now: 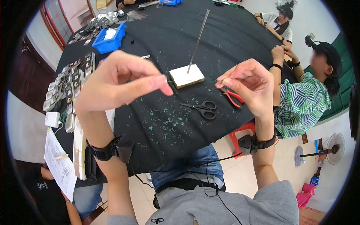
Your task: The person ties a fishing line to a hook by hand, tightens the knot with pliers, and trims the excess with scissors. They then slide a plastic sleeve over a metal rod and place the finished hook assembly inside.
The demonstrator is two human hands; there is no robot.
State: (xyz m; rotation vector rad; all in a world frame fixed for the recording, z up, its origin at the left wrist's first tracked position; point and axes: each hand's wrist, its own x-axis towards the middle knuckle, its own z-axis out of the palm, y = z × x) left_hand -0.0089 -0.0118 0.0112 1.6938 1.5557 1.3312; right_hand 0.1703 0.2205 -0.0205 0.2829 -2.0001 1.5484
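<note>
- Head view: thin green thread point(210, 80) is pinched by left hand point(123, 80) and right hand point(250, 85), fingers closed.
- It is stretched left-to-right, seen across a white-topped rectangular block point(180, 74).
- Left of the block, flat black packets point(89, 63) are white-printed.

A large table point(161, 37) with a curved edge was noted, covered by a black cloth point(236, 48). Near the middle, a white-topped block point(182, 78) was set flat. Nearer the front edge, black scissors point(200, 107) were found with blade tips directed left; red-handled pliers point(237, 96) were seen to their right, partly hidden. Short green clippings point(168, 122) were scattered across the cloth, most densely left of the scissors. Along the left side, packets point(69, 85) were heaped; a blue tray point(106, 47) was placed beyond. A banded pale stack point(79, 152) was laid near the left edge, beside a printed sheet point(60, 167) partly overhanging it.
</note>
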